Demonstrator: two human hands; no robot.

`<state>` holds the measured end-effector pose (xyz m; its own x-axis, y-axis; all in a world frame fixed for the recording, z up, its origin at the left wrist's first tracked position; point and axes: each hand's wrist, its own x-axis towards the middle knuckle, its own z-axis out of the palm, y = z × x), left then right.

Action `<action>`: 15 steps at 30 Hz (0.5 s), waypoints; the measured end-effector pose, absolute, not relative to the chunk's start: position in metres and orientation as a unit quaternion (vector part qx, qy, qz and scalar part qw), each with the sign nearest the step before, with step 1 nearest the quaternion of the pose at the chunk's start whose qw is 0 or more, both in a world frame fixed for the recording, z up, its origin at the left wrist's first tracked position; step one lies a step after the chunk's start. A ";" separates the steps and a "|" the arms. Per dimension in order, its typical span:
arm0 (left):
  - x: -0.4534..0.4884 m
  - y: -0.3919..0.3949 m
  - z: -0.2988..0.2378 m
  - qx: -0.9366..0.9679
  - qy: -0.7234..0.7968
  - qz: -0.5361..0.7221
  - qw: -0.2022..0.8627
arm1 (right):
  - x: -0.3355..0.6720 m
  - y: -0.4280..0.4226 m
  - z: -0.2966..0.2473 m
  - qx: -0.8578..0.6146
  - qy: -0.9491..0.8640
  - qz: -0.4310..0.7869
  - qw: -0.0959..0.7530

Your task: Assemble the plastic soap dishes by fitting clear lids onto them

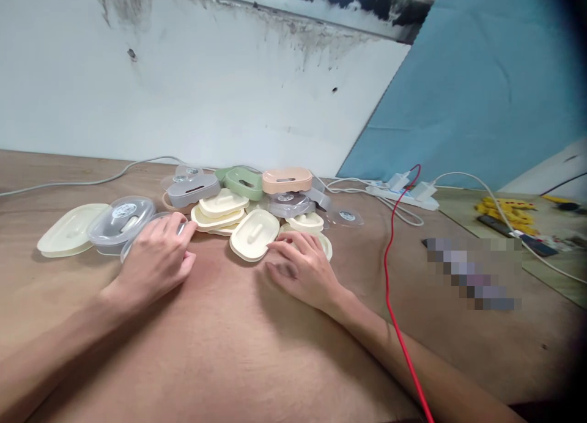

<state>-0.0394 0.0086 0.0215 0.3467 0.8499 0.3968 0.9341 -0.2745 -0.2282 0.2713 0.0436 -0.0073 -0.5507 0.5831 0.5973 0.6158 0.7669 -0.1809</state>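
A heap of small oval plastic boxes and lids lies on the wooden table [229, 349]. Among them are a cream lid [254, 233], a grey box [192, 189], a green box [244, 182] and a peach box [287, 180]. My left hand [158, 258] rests palm down with curled fingers on a clear lidded box [151, 224], largely hidden under it. My right hand [300, 267] lies flat, fingers apart, beside the cream lid and touching the heap's near edge. It holds nothing.
A clear box [121, 218] and a cream lid [68, 230] sit at the left. A red cable [389, 276] crosses my right forearm. A white power strip [403, 194] with plugs lies behind, a yellow item [509, 212] farther right. A white wall stands close behind.
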 end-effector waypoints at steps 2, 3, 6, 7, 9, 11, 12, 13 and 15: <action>-0.041 0.010 0.016 -0.793 -0.555 -0.126 0.217 | 0.275 0.048 -0.006 -0.372 -0.860 -0.064 0.342; -0.041 0.011 0.013 -0.794 -0.549 -0.145 0.219 | 0.278 0.052 -0.006 -0.384 -0.851 -0.084 0.347; -0.034 0.009 0.008 -0.800 -0.527 -0.188 0.213 | 0.286 0.062 -0.005 -0.397 -0.836 -0.136 0.353; -0.030 0.007 0.007 -0.810 -0.514 -0.195 0.206 | 0.289 0.065 -0.005 -0.398 -0.835 -0.145 0.350; -0.020 0.002 0.005 -0.835 -0.478 -0.206 0.178 | 0.294 0.070 -0.006 -0.410 -0.833 -0.150 0.340; -0.010 -0.002 0.001 -0.857 -0.444 -0.218 0.140 | 0.297 0.075 -0.008 -0.432 -0.826 -0.139 0.333; -0.006 -0.003 -0.001 -0.866 -0.433 -0.220 0.121 | 0.299 0.078 -0.010 -0.442 -0.821 -0.123 0.339; -0.003 -0.004 -0.004 -0.872 -0.425 -0.219 0.102 | 0.302 0.082 -0.011 -0.447 -0.815 -0.101 0.354; 0.000 -0.004 -0.010 -0.881 -0.417 -0.214 0.068 | 0.311 0.093 -0.014 -0.446 -0.794 -0.059 0.407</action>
